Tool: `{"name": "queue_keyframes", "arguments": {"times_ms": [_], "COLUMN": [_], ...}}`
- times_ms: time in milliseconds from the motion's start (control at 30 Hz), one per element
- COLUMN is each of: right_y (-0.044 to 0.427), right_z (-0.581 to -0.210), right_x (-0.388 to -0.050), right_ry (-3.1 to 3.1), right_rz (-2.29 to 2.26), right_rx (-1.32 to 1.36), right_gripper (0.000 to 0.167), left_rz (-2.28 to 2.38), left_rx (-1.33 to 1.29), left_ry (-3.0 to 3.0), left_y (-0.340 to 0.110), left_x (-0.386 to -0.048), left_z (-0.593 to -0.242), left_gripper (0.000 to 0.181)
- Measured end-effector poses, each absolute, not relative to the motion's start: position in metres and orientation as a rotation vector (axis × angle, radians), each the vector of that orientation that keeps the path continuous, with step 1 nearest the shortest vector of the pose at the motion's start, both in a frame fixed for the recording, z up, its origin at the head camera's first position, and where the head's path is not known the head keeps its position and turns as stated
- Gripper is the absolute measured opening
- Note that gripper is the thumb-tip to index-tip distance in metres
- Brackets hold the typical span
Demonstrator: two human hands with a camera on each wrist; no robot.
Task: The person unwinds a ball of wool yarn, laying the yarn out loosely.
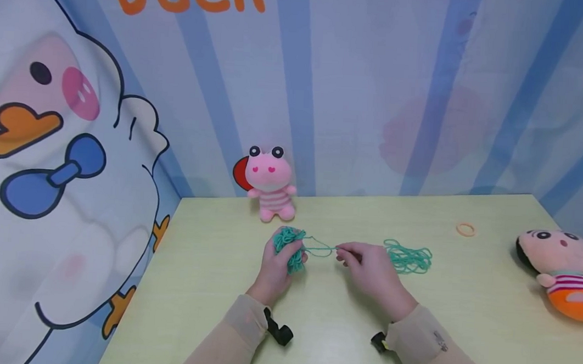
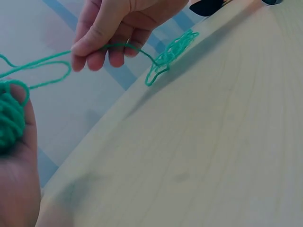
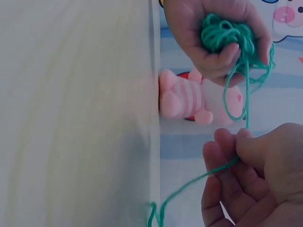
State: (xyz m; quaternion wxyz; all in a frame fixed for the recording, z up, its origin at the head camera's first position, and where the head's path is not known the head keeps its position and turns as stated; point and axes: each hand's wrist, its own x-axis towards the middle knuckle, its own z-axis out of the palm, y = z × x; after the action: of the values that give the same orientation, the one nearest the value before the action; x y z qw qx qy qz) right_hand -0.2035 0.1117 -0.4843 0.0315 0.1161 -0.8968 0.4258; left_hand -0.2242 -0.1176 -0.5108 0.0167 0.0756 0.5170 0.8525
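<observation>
A tangled bundle of green yarn [image 1: 288, 248] sits in my left hand [image 1: 274, 269], gripped between thumb and fingers above the table. Just to the right, my right hand [image 1: 373, 269] pinches a strand of that yarn between thumb and fingertips. The strand runs taut between the hands, with a loose loop [image 3: 232, 101] hanging beside it in the right wrist view. From the pinch, the yarn trails on to a loose pile of green yarn [image 1: 408, 258] lying on the table. In the left wrist view the bundle [image 2: 10, 118] is cut off by the frame edge.
On the pale wooden table [image 1: 205, 309], a pink striped plush toy [image 1: 271, 186] sits at the back against the printed cloth backdrop [image 1: 355, 97]. An orange ring [image 1: 465, 229] lies back right. Another plush toy [image 1: 564, 268] lies at the right edge.
</observation>
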Motion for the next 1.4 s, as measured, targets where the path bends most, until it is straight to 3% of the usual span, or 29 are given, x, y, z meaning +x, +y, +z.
{"name": "queue_keyframes", "arguments": {"times_ms": [200, 500, 700, 800, 933, 1133, 1233, 1400], "right_y": [0.136, 0.171, 0.194, 0.206, 0.221, 0.243, 0.252, 0.263], "right_z": [-0.482, -0.482, -0.484, -0.483, -0.483, -0.487, -0.488, -0.491], "right_x": [-0.202, -0.199, -0.198, -0.197, -0.197, -0.197, -0.198, -0.199], "right_ry": [-2.746, -2.612, -2.592, -2.602, -2.613, -2.644, -2.668, -2.743], "right_rz": [1.364, 1.322, 1.297, 1.299, 1.285, 1.179, 1.111, 1.045], "right_rx": [0.24, 0.213, 0.137, 0.099, 0.055, -0.032, -0.083, -0.139], "right_gripper": [0.03, 0.026, 0.026, 0.028, 0.032, 0.035, 0.035, 0.036], "left_rz": [2.57, 2.541, 2.574, 2.564, 2.55, 2.596, 2.604, 2.591], "left_rx": [0.276, 0.45, 0.551, 0.514, 0.41, 0.328, 0.309, 0.301], "left_ry": [1.67, 1.683, 1.614, 1.644, 1.683, 1.619, 1.619, 1.669], "left_y": [-0.12, -0.121, -0.123, -0.123, -0.122, -0.12, -0.12, -0.12], "left_x": [-0.223, -0.224, -0.226, -0.226, -0.225, -0.223, -0.224, -0.227], "left_z": [-0.51, -0.516, -0.521, -0.52, -0.514, -0.509, -0.51, -0.513], "left_gripper": [0.018, 0.014, 0.047, 0.052, 0.041, 0.003, 0.006, 0.026]}}
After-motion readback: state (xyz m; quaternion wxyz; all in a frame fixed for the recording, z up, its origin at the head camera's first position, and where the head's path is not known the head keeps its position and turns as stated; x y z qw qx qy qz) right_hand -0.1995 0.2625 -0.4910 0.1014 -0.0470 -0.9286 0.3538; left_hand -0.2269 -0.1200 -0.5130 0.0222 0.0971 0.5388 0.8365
